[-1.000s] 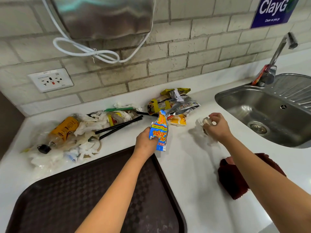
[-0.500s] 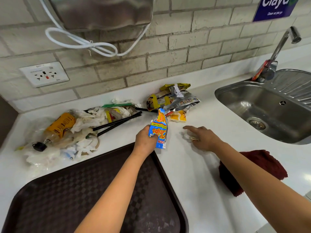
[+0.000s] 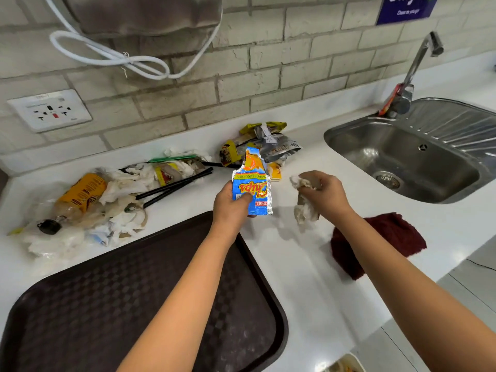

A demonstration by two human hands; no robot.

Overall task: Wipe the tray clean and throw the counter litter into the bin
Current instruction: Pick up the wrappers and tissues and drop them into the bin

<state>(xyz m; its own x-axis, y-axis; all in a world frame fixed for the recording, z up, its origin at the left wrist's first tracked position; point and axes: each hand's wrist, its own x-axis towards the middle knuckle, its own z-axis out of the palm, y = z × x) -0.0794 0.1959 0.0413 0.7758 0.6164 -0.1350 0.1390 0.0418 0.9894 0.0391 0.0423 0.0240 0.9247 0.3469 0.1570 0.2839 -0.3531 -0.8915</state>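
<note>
head view: only camera, looks down on white counter [image 3: 308, 277]
left hand [image 3: 230, 208]: fingers curled round torn blue-and-orange foil snack wrapper [image 3: 252, 183], held upright off the counter, likely kept in hand so litter goes to the bin in one trip
right hand [image 3: 326, 194]: fingers clenched on crumpled white tissue wad [image 3: 303, 208], lifted just above counter, near the wrapper; likely same gather-up reason
dark brown plastic tray [image 3: 80, 304]: flat on counter at near left, under left forearm; textured, faint pale smears at its right end, no litter on it
dark red fluffy cloth [image 3: 389, 237]: lies on counter under right forearm, unheld, probably for wiping
remaining litter: yellow and silver wrapper pile [image 3: 265, 140] near wall; tissue, plastic bottle and black sticks heap [image 3: 102, 202] left of it, beyond tray
bin: possibly the rim at bottom edge, cannot tell
steel sink [image 3: 408, 157]: at right
</note>
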